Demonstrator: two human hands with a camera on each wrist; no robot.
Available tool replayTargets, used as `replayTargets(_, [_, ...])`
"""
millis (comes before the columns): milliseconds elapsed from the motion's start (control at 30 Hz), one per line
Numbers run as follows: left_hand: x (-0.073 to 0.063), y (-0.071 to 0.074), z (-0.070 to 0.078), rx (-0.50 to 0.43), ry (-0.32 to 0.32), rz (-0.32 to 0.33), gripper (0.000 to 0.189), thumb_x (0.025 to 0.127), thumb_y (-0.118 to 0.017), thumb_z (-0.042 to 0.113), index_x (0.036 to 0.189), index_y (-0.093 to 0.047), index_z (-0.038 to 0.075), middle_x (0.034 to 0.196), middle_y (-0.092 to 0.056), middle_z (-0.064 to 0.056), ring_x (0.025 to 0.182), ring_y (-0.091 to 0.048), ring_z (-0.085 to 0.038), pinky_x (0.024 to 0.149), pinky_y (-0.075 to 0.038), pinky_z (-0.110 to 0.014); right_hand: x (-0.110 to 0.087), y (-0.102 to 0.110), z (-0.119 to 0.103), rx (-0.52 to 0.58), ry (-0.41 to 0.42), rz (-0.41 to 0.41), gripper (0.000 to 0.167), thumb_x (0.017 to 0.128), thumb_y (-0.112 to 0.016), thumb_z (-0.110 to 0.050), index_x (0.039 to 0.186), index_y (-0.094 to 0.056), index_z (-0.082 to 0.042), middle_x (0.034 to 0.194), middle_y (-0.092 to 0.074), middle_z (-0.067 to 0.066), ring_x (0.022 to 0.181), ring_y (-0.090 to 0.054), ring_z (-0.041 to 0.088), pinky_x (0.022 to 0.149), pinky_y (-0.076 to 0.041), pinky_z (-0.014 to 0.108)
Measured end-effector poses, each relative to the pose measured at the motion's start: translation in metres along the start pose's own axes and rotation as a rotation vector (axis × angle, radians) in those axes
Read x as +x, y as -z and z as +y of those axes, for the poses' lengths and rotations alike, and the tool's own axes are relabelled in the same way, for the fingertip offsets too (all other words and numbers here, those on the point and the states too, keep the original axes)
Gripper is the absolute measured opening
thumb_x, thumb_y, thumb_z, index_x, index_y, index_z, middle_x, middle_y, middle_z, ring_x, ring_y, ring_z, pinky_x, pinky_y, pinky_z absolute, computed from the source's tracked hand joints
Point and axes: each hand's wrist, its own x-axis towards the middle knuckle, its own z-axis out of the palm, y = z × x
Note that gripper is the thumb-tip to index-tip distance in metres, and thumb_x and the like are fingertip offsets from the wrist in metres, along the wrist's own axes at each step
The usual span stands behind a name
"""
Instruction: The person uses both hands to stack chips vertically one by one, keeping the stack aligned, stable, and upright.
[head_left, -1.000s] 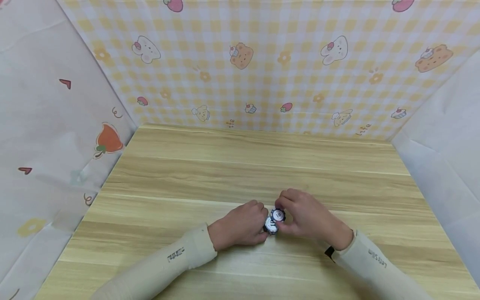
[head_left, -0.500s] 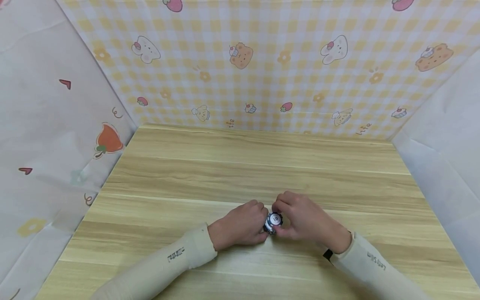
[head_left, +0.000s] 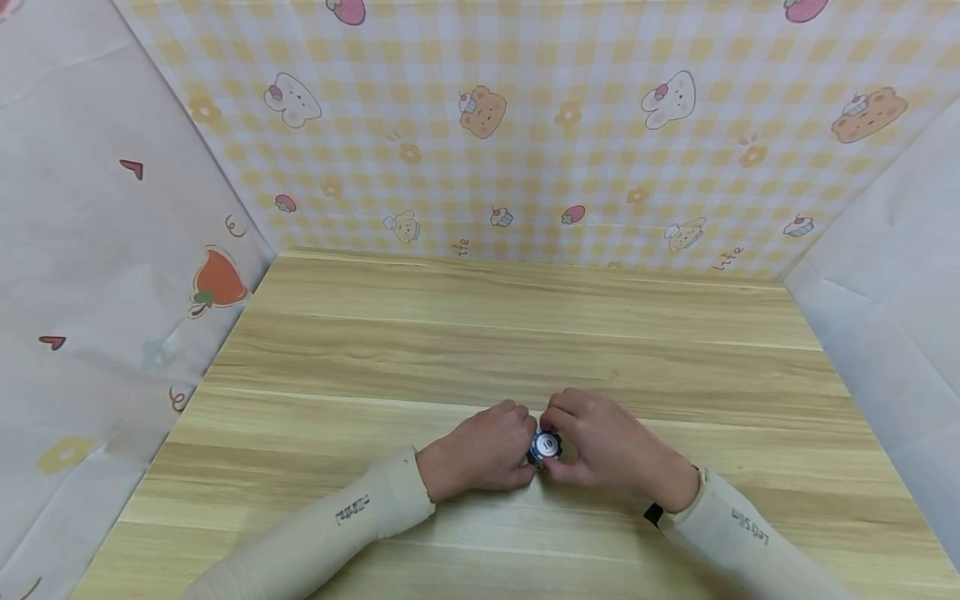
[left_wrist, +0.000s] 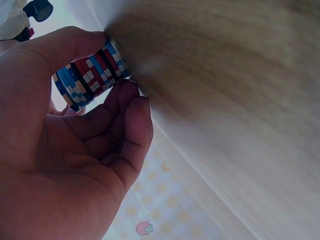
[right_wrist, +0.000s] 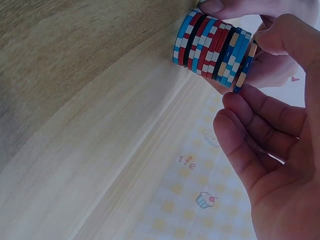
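Observation:
A stack of poker chips (right_wrist: pixel 207 47), with blue, red, black and white edges, stands on the wooden table. My left hand (head_left: pixel 480 450) holds it low down, thumb on one side and curled fingers on the other, as the left wrist view shows of the chip stack (left_wrist: pixel 92 72). Between thumb and fingertips my right hand (head_left: pixel 611 446) pinches a dark blue chip (right_wrist: pixel 245 67) with cream edge marks. That chip lies over the top of the stack, a thin gap showing at one side. Its white face (head_left: pixel 547 445) reads 10 in the head view.
The wood-grain table (head_left: pixel 450 333) spreads around both hands. A yellow checked cloth (head_left: pixel 525 167) with cartoon prints rises at its back edge, and white sheets (head_left: pixel 112 250) flank it on either side.
My right hand has moved left and slightly toward me, bringing its chip from beside the stack's top to over it. The left hand has stayed in place.

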Motion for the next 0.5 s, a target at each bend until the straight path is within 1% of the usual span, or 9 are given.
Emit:
replayTargets(267, [0.0, 0.0009, 0.0, 0.026, -0.028, 0.006, 0.03, 0.094, -0.08, 0.037, 0.097, -0.073, 0.009, 0.084, -0.064, 0.002, 0.076, -0.055, -0.013, 0.075, -0.048, -0.028, 0.001, 0.0004, -0.0024, 0.014, -0.003, 0.01, 0.029, 0.079, -0.091, -0.024, 0.097, -0.075, -0.008, 0.091, -0.064, -0.004, 0.08, -0.054, 0.005, 0.069, -0.052, 0.023])
replayTargets(500, [0.0001, -0.0011, -0.0009, 0.021, -0.029, 0.01, 0.03, 0.094, -0.08, 0.037, 0.096, -0.073, 0.008, 0.083, -0.065, 0.002, 0.075, -0.054, -0.013, 0.073, -0.047, -0.028, 0.001, 0.0001, -0.0026, 0.02, -0.005, 0.001, 0.027, 0.08, -0.089, -0.022, 0.097, -0.075, -0.008, 0.091, -0.063, -0.005, 0.08, -0.054, 0.005, 0.07, -0.052, 0.023])
